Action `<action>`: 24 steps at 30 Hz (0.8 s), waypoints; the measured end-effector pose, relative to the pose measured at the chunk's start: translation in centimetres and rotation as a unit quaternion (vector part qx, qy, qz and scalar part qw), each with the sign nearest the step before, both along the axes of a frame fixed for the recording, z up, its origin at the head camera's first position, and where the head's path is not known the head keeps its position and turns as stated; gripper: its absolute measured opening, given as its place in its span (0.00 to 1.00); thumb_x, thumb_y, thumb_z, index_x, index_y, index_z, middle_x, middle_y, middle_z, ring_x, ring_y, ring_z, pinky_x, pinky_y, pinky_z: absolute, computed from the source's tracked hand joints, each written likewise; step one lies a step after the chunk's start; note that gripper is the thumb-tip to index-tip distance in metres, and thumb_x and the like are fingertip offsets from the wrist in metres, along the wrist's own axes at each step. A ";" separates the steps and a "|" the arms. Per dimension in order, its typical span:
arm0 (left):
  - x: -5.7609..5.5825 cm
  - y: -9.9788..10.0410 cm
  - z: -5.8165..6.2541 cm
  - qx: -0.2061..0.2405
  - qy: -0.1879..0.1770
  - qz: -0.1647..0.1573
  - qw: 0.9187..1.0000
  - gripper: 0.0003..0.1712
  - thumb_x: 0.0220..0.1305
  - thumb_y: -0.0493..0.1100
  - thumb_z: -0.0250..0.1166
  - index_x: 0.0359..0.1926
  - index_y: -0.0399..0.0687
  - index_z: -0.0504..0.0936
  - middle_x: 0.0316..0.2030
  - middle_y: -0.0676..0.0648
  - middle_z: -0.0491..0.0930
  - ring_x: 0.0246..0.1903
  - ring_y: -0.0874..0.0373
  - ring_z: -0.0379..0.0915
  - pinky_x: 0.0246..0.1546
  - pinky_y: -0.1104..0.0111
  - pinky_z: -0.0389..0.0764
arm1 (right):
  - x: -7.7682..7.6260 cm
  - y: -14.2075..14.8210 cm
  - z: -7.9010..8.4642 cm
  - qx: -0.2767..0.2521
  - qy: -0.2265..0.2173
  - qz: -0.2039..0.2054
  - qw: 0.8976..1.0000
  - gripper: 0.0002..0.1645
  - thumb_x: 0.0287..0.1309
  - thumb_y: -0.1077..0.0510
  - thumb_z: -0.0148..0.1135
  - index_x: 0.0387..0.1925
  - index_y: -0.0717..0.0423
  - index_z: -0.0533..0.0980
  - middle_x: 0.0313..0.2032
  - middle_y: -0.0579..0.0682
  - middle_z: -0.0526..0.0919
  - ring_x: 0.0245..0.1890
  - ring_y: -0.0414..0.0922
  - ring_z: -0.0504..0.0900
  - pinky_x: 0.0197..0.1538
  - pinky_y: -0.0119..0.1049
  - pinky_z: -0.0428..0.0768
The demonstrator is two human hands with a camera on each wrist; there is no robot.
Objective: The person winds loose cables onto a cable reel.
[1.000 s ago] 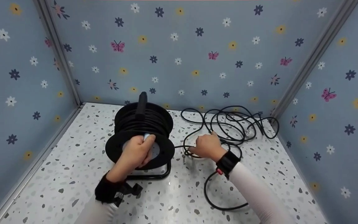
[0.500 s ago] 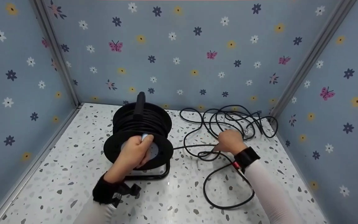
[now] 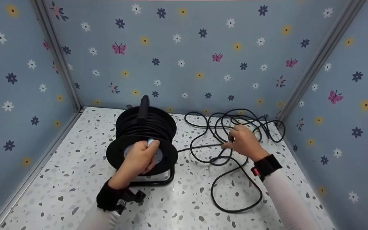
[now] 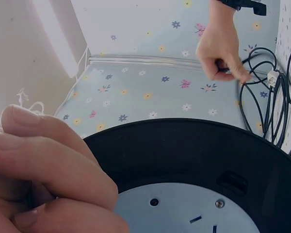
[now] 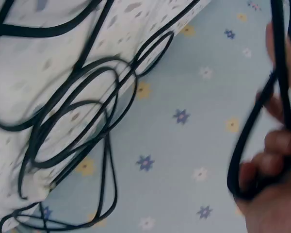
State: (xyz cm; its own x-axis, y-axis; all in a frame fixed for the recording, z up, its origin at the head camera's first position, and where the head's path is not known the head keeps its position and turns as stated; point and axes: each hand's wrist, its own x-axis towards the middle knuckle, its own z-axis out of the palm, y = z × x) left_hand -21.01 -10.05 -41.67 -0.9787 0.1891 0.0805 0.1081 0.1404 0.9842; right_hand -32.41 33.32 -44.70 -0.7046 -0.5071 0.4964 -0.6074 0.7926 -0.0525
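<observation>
A black cable reel [image 3: 112,156], wound with thick black cable, stands on its tube frame at left of centre. My left hand [image 3: 139,158] grips a pale blue knob [image 3: 150,140] on the reel's front disc; the left wrist view shows its curled fingers [image 4: 63,165] beside the disc's grey centre. To the right, my right hand [image 3: 246,142] holds the black cable [image 3: 203,147] running out from the reel. In the right wrist view a bend of cable [image 5: 237,160] passes through the curled fingers [image 5: 276,141].
Loose cable loops [image 3: 262,195] lie on the speckled white surface [image 3: 184,204] right of the reel, with a denser tangle at the back right. A small whitish piece [image 4: 273,77] sits among them. Flowered blue panels [image 3: 184,48] enclose the back and sides.
My right hand has moved right along the cable, away from the reel, and lifted slightly with it. The left hand stays on the knob in nearly the same place.
</observation>
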 end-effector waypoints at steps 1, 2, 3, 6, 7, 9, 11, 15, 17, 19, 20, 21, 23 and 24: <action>0.0 0.1 0.0 0.001 -0.002 -0.005 1.000 0.38 0.87 0.56 0.59 0.14 0.46 0.71 0.07 0.50 0.68 0.06 0.62 0.58 0.09 0.70 0.60 | 0.3 0.7 -0.2 -0.017 -0.036 0.015 0.999 0.23 0.52 0.47 0.91 0.31 0.52 0.81 0.32 0.45 0.73 0.33 0.44 0.69 0.37 0.42 0.70; 0.0 0.2 0.0 0.001 -0.003 -0.008 1.000 0.38 0.86 0.56 0.59 0.15 0.46 0.71 0.07 0.50 0.68 0.06 0.62 0.58 0.10 0.70 0.60 | 0.7 1.4 -0.3 -0.032 -0.064 0.024 0.997 0.19 0.54 0.50 0.90 0.33 0.51 0.83 0.33 0.44 0.72 0.35 0.43 0.68 0.39 0.42 0.69; 0.0 0.3 0.0 -0.001 -0.003 -0.009 1.000 0.38 0.86 0.57 0.59 0.15 0.46 0.71 0.07 0.50 0.68 0.06 0.62 0.58 0.10 0.70 0.60 | 1.2 2.1 -0.4 -0.042 -0.082 0.029 0.995 0.16 0.57 0.53 0.89 0.37 0.51 0.85 0.35 0.44 0.70 0.36 0.42 0.67 0.41 0.42 0.68; 0.0 0.4 -0.1 -0.003 -0.003 -0.009 1.000 0.38 0.87 0.57 0.59 0.15 0.46 0.71 0.07 0.50 0.68 0.06 0.62 0.58 0.10 0.70 0.60 | 2.1 4.1 -1.0 -0.054 -0.083 0.049 0.994 0.15 0.61 0.68 0.82 0.45 0.53 0.87 0.38 0.48 0.66 0.40 0.46 0.63 0.44 0.46 0.64; -0.1 0.4 -0.1 -0.004 -0.002 -0.008 1.000 0.39 0.87 0.57 0.59 0.14 0.45 0.72 0.07 0.50 0.68 0.06 0.62 0.58 0.10 0.70 0.60 | 2.4 4.7 -1.3 -0.048 -0.074 0.054 0.995 0.18 0.62 0.73 0.77 0.48 0.54 0.86 0.39 0.51 0.66 0.41 0.49 0.64 0.45 0.47 0.63; -0.1 0.5 -0.1 -0.004 -0.002 -0.007 1.000 0.39 0.87 0.57 0.59 0.14 0.45 0.72 0.07 0.50 0.68 0.06 0.62 0.57 0.10 0.70 0.60 | 2.8 5.8 -1.8 -0.032 -0.061 0.047 0.997 0.27 0.60 0.82 0.67 0.55 0.57 0.84 0.45 0.58 0.69 0.45 0.53 0.70 0.44 0.47 0.67; -0.1 0.5 -0.2 -0.003 -0.005 -0.009 1.000 0.39 0.86 0.57 0.59 0.13 0.45 0.72 0.07 0.50 0.68 0.05 0.62 0.57 0.10 0.70 0.60 | 3.2 6.8 -2.5 -0.017 -0.069 0.013 0.997 0.33 0.60 0.84 0.60 0.64 0.62 0.81 0.54 0.65 0.71 0.44 0.58 0.76 0.41 0.47 0.72; 0.1 0.5 -0.2 0.001 -0.009 -0.018 1.000 0.39 0.86 0.58 0.59 0.14 0.45 0.72 0.07 0.49 0.68 0.05 0.62 0.57 0.10 0.70 0.59 | 3.4 9.0 -3.7 -0.032 -0.145 -0.141 0.979 0.22 0.75 0.73 0.62 0.67 0.70 0.77 0.56 0.70 0.82 0.39 0.61 0.86 0.38 0.52 0.82; 0.1 0.5 -0.2 0.001 -0.009 -0.019 1.000 0.39 0.86 0.58 0.59 0.14 0.45 0.72 0.07 0.49 0.68 0.05 0.62 0.57 0.10 0.70 0.59 | 3.2 9.9 -4.0 -0.087 -0.220 -0.205 0.950 0.17 0.81 0.63 0.62 0.61 0.72 0.79 0.42 0.65 0.87 0.33 0.60 0.87 0.36 0.52 0.84; 0.1 0.6 -0.3 -0.001 -0.009 -0.019 1.000 0.39 0.86 0.58 0.59 0.14 0.45 0.72 0.07 0.50 0.67 0.05 0.62 0.57 0.10 0.70 0.59 | 2.9 10.4 -4.0 -0.151 -0.261 -0.241 0.922 0.17 0.84 0.56 0.61 0.51 0.69 0.82 0.29 0.58 0.84 0.27 0.55 0.84 0.33 0.47 0.81; 0.0 0.6 -0.3 -0.002 -0.010 -0.019 1.000 0.39 0.86 0.58 0.59 0.14 0.45 0.72 0.07 0.50 0.67 0.05 0.62 0.57 0.10 0.70 0.59 | 2.7 10.5 -4.0 -0.185 -0.277 -0.246 0.910 0.18 0.84 0.54 0.61 0.47 0.67 0.83 0.27 0.55 0.81 0.25 0.52 0.81 0.31 0.45 0.77; 0.0 0.6 -0.3 -0.002 -0.010 -0.018 1.000 0.39 0.86 0.57 0.59 0.14 0.46 0.72 0.07 0.50 0.67 0.05 0.62 0.57 0.10 0.70 0.59 | 2.4 10.6 -3.8 -0.214 -0.290 -0.251 0.898 0.19 0.84 0.51 0.62 0.45 0.65 0.83 0.26 0.51 0.80 0.26 0.50 0.80 0.32 0.42 0.75; 0.0 0.7 -0.2 -0.005 -0.009 -0.018 1.000 0.38 0.87 0.57 0.59 0.14 0.46 0.72 0.07 0.50 0.67 0.06 0.62 0.58 0.10 0.70 0.60 | 2.0 10.7 -3.5 -0.262 -0.279 -0.238 0.893 0.23 0.82 0.46 0.65 0.41 0.64 0.83 0.25 0.47 0.75 0.26 0.47 0.73 0.34 0.41 0.71; 0.0 0.8 -0.2 -0.005 -0.008 -0.020 1.000 0.38 0.87 0.57 0.58 0.14 0.46 0.72 0.07 0.50 0.67 0.06 0.62 0.58 0.10 0.70 0.60 | 1.8 10.8 -3.2 -0.276 -0.262 -0.228 0.896 0.25 0.80 0.43 0.67 0.38 0.62 0.83 0.24 0.45 0.71 0.27 0.45 0.69 0.35 0.42 0.68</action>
